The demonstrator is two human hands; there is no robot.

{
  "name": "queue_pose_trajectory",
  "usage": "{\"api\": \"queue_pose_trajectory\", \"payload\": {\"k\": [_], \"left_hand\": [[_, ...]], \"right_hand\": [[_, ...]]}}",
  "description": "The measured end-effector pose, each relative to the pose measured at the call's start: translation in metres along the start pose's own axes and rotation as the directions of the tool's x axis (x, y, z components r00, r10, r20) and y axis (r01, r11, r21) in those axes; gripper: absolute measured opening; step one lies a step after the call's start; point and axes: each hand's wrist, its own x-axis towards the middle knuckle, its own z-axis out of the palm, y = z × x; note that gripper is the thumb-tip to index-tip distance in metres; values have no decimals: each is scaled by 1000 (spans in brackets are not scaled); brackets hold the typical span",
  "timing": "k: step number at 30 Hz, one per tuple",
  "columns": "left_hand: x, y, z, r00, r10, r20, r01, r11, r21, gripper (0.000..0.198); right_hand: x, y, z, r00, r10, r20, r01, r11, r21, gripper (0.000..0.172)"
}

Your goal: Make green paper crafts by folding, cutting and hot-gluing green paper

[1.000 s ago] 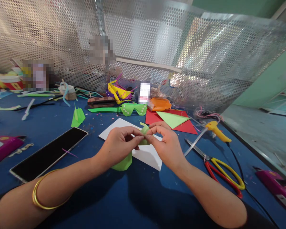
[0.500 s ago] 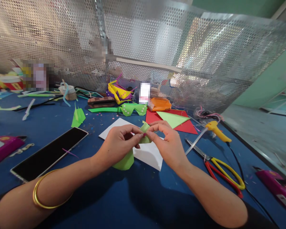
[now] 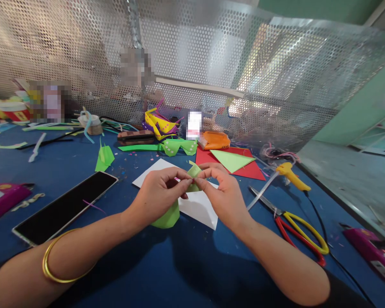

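Note:
Over a white sheet of paper (image 3: pixel 200 209), my left hand (image 3: pixel 162 190) and my right hand (image 3: pixel 223 188) meet, thumbs and forefingers pinched together. Between them is a light green paper piece (image 3: pixel 194 172), gripped from both sides, with a narrow strip sticking up at its top. A wider green paper part (image 3: pixel 168 216) shows below my left hand; whether it joins the held piece is hidden. A tiny dark pink spot shows at the fingertips, too small to name. Behind the hands lie green paper glasses (image 3: pixel 179 146) with pale square dots.
Right of my hands lie scissors (image 3: pixel 288 222) with red and yellow handles and a yellow glue gun (image 3: pixel 290 175). A phone (image 3: pixel 67 205) lies at left. Behind are red paper (image 3: pixel 253 171), an orange case (image 3: pixel 215 140) and yellow paper glasses (image 3: pixel 160 124). Perforated metal mesh (image 3: pixel 195 51) bounds the table's back.
Both hands keep nearly the same pinch on the green paper. The strip at its top leans slightly more to the left. The whole view has shifted a little.

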Motion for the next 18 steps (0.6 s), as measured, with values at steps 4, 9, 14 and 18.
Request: {"api": "queue_pose_trajectory", "payload": {"k": [4,9,14,18], "left_hand": [[1,-1,0,1000,3,-1,-3,1000,-6,17],[1,1,0,999,5,-47,-5,1000,9,16],[-2,5,0,997,51,-54,-42,988,151,14],[-1,2,-1,991,64,-119,-44,985,164,19]], "right_hand": [[2,0,-3,1000,23,-7,-22,999,45,11],[11,1,-12,973,216,87,-231,943,238,16],[13,2,-14,953,242,182,-280,932,229,17],[10,2,-9,971,202,130,-224,957,182,15]]}}
